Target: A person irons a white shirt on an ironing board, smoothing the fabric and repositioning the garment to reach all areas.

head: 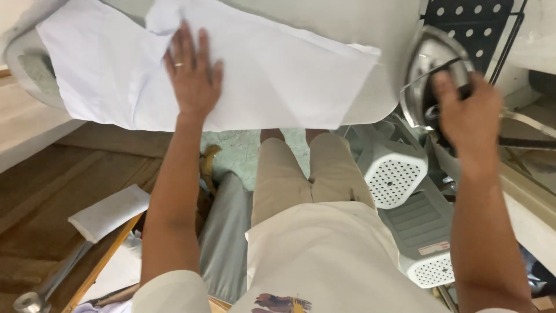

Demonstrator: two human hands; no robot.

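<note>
Here, at the far left, a rounded end of the padded ironing board [370,35] projected past a pale wooden bench [23,124], and a white cloth [278,81] lay spread across the board's top, its near edge hanging slightly over the board's edge. The cloth seemed to have been laid flat and wide so that its whole surface could be reached from above. A folded white cloth [107,211] rested lower left on a wooden surface, well apart from the board, as if set aside.

The left hand [194,75] lay palm down on the spread cloth, fingers extended and somewhat splayed, a ring on one finger; it gripped nothing, only pressing the fabric against the board. This flat posture appeared suited to keeping the cloth taut and still.

Below the board, in the centre, the person's legs in beige shorts [301,174] were visible, with a grey garment [223,237] hanging just to their left.

To the right, white perforated plastic housings [394,174] stood near the floor, beside the board's right end. At the far right, the right hand [466,119] was closed around the dark handle of a metal iron [431,64], whose shiny soleplate was tilted up and faced the camera, off the cloth and beyond the board's right end. The iron seemed held away so that the hot plate stayed clear of the fabric.
</note>
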